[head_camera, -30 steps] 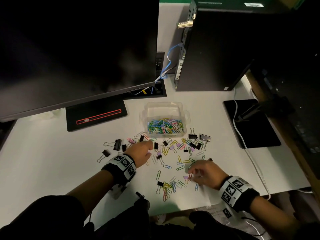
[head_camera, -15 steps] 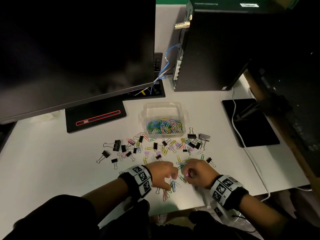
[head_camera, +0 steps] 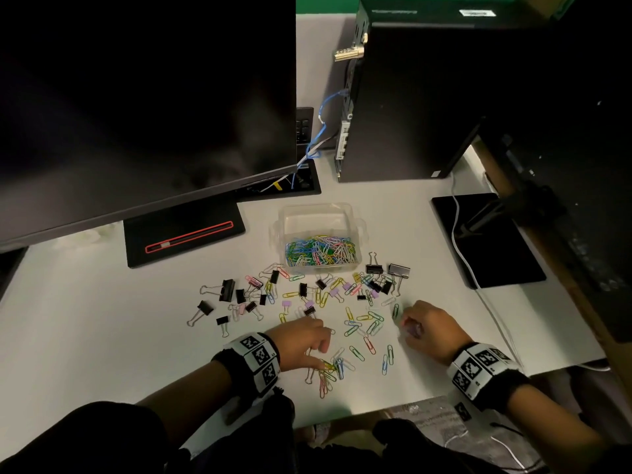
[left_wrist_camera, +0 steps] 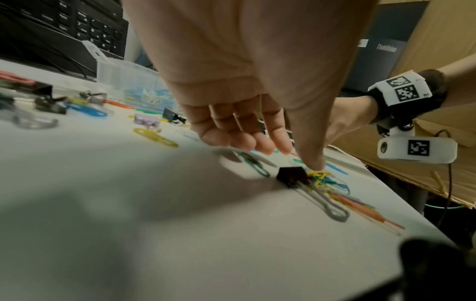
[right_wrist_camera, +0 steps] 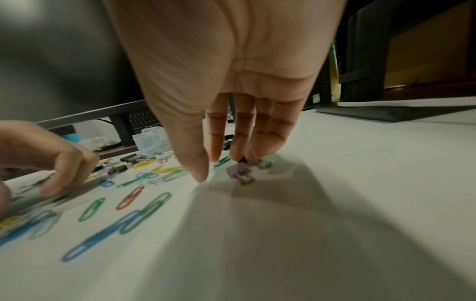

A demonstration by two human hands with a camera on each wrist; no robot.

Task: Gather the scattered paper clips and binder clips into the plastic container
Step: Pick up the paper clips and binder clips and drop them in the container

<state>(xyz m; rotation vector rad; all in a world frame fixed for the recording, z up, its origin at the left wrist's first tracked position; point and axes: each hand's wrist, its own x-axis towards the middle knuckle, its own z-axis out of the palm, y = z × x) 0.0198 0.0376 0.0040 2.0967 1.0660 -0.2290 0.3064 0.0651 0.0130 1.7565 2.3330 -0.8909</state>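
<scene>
The clear plastic container (head_camera: 355,223) stands mid-table, holding several coloured paper clips (head_camera: 321,251). Loose paper clips (head_camera: 364,325) and black and purple binder clips (head_camera: 227,289) lie scattered in front of it. My left hand (head_camera: 323,354) hovers near the front edge, fingers relaxed. Its thumb tip (left_wrist_camera: 315,166) touches a small heap of a black binder clip (left_wrist_camera: 291,175) and yellow clips. My right hand (head_camera: 408,328) is to the right. Its straight fingertips (right_wrist_camera: 243,154) rest on a purple binder clip (right_wrist_camera: 237,170), with the thumb held apart from it.
A large dark monitor (head_camera: 136,97) overhangs the back left, its stand base (head_camera: 184,234) beside the container. A black computer tower (head_camera: 427,97) stands behind. A black pad (head_camera: 496,248) with a white cable (head_camera: 456,234) lies to the right. The table's front edge (head_camera: 342,417) is close to both wrists.
My left hand came back from the far clips to the front heap. The hands met in the middle, then drew apart, and the right hand moved right onto the purple binder clip.
</scene>
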